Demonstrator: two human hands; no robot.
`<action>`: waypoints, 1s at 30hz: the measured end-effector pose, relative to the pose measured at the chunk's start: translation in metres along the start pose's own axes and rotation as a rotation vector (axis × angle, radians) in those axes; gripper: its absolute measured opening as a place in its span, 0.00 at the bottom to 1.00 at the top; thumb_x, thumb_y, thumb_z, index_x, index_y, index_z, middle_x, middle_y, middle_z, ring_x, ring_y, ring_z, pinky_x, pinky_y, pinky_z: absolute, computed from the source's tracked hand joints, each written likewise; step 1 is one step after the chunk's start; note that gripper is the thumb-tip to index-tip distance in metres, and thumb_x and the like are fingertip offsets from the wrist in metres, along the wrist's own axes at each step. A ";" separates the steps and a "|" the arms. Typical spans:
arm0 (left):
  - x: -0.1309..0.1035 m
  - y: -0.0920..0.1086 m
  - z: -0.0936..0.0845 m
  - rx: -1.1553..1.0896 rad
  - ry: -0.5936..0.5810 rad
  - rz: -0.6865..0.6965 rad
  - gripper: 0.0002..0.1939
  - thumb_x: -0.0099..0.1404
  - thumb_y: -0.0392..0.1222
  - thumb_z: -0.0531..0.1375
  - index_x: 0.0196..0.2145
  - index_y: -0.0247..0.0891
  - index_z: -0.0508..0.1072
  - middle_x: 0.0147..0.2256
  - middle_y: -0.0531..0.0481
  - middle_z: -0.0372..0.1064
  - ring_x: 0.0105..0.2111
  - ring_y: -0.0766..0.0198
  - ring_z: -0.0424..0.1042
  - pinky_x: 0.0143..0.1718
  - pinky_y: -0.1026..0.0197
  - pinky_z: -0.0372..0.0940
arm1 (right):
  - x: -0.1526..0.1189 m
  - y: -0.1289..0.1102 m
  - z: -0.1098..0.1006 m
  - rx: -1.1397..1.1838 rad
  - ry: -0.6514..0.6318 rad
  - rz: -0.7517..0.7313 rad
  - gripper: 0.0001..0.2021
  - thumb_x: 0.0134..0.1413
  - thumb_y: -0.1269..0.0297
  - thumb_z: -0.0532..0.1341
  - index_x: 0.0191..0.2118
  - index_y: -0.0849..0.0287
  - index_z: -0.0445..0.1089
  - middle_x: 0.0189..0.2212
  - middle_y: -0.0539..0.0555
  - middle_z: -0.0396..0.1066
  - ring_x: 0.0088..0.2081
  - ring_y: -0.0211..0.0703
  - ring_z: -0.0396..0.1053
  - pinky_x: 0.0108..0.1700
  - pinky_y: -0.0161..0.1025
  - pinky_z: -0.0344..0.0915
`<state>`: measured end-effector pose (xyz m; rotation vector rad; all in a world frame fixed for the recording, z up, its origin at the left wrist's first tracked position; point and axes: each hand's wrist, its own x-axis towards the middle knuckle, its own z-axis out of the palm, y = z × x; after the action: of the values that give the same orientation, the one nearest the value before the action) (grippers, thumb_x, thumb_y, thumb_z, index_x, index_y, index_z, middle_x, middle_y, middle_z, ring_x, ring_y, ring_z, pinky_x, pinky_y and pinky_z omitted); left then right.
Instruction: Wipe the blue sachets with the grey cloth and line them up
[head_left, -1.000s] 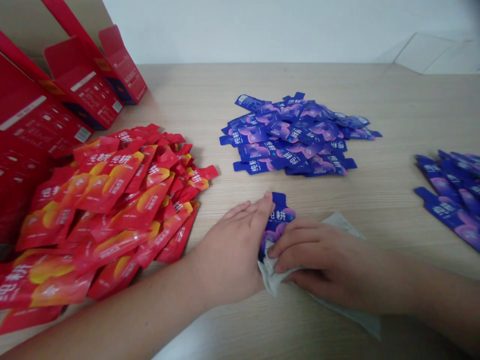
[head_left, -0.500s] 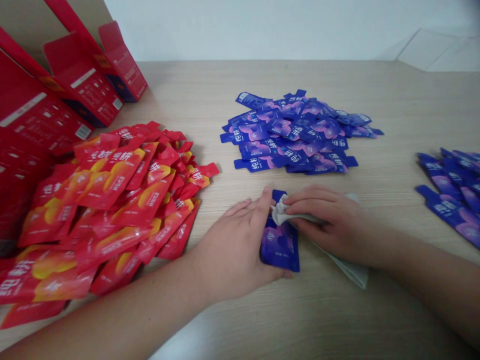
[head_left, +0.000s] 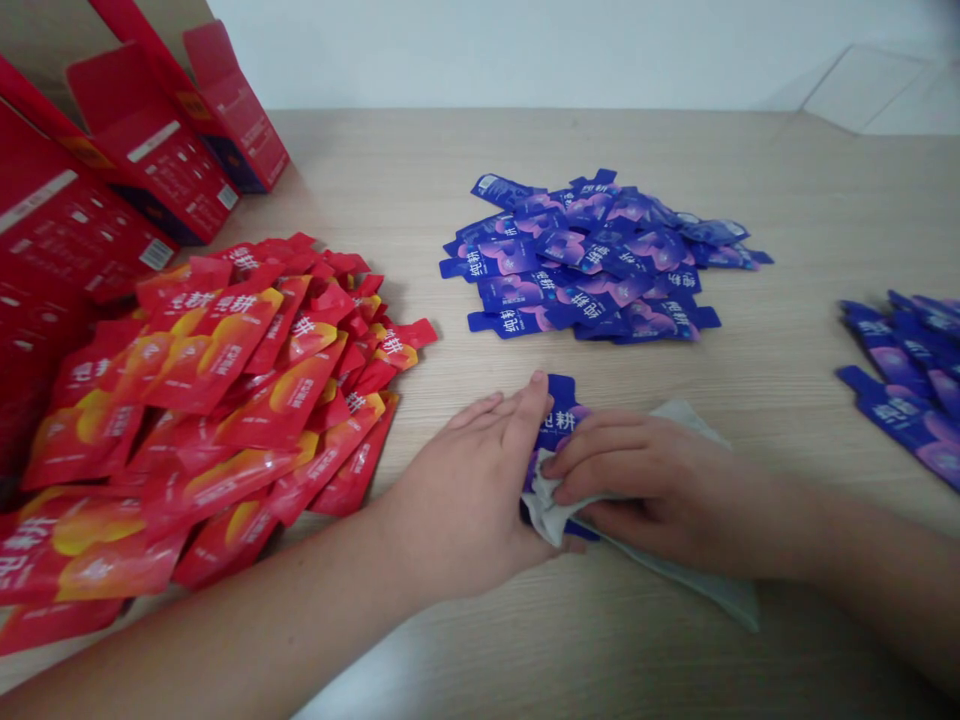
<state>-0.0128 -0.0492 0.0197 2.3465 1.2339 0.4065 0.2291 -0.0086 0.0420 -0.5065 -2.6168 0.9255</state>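
A blue-purple pouch (head_left: 562, 393) lies flat on the wooden table in front of me. My left hand (head_left: 469, 495) grips it along its left side, with the fingers by the top and the thumb at the bottom edge. Bunched in my right hand (head_left: 660, 475) is a white cloth (head_left: 549, 512), pressed onto the lower half of the pouch. The loose part of the cloth trails out below and behind that hand. Much of the pouch's lower printing is hidden under cloth and fingers.
Beyond my hands lies a heap of blue pouches (head_left: 592, 265); more blue pouches (head_left: 900, 385) are at the right edge. A large pile of red pouches (head_left: 225, 400) fills the left side. Open red boxes (head_left: 161, 140) stand behind it, near the white wall (head_left: 525, 50).
My right hand has slid the cloth down the pouch, from near its top to its lower half, uncovering the white lettering. My left hand keeps its place on the pouch.
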 end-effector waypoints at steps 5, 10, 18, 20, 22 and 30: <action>0.002 0.003 -0.002 0.026 -0.003 -0.039 0.68 0.58 0.68 0.74 0.77 0.32 0.42 0.73 0.27 0.56 0.71 0.35 0.63 0.72 0.36 0.58 | -0.001 0.023 -0.008 -0.226 0.103 0.075 0.08 0.70 0.67 0.64 0.49 0.53 0.79 0.49 0.53 0.82 0.52 0.46 0.79 0.59 0.45 0.74; 0.003 0.005 -0.003 0.037 -0.014 -0.042 0.67 0.59 0.68 0.73 0.77 0.30 0.43 0.73 0.25 0.57 0.70 0.32 0.64 0.71 0.33 0.59 | -0.002 0.031 -0.010 -0.301 0.220 0.054 0.08 0.70 0.68 0.64 0.50 0.54 0.79 0.51 0.55 0.82 0.53 0.46 0.79 0.59 0.44 0.74; 0.001 -0.004 0.000 0.005 -0.021 0.036 0.66 0.59 0.56 0.74 0.77 0.28 0.38 0.71 0.23 0.59 0.71 0.38 0.64 0.73 0.36 0.55 | 0.000 -0.015 -0.009 0.156 -0.060 -0.094 0.11 0.66 0.76 0.65 0.51 0.56 0.77 0.50 0.52 0.82 0.53 0.38 0.77 0.60 0.35 0.71; 0.000 -0.005 0.000 0.017 -0.026 0.041 0.66 0.57 0.53 0.74 0.77 0.29 0.38 0.72 0.24 0.58 0.72 0.39 0.62 0.73 0.36 0.55 | 0.002 -0.018 -0.004 0.153 -0.087 -0.070 0.11 0.67 0.76 0.65 0.50 0.56 0.78 0.50 0.52 0.82 0.54 0.38 0.77 0.60 0.36 0.71; 0.000 -0.004 0.000 0.023 -0.033 0.042 0.65 0.58 0.52 0.73 0.77 0.30 0.39 0.72 0.25 0.58 0.72 0.40 0.61 0.73 0.36 0.54 | 0.002 -0.017 0.001 0.124 -0.053 -0.055 0.10 0.67 0.75 0.65 0.49 0.56 0.78 0.50 0.52 0.82 0.54 0.39 0.77 0.60 0.36 0.70; 0.003 0.004 -0.002 0.026 -0.012 -0.013 0.68 0.60 0.67 0.73 0.77 0.29 0.40 0.72 0.25 0.58 0.71 0.39 0.64 0.72 0.37 0.57 | -0.001 0.013 -0.003 -0.139 0.054 0.067 0.08 0.70 0.69 0.64 0.49 0.52 0.80 0.48 0.53 0.82 0.53 0.46 0.78 0.60 0.45 0.72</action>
<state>-0.0093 -0.0482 0.0242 2.3586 1.2556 0.3741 0.2337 0.0025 0.0352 -0.6483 -2.6413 0.7417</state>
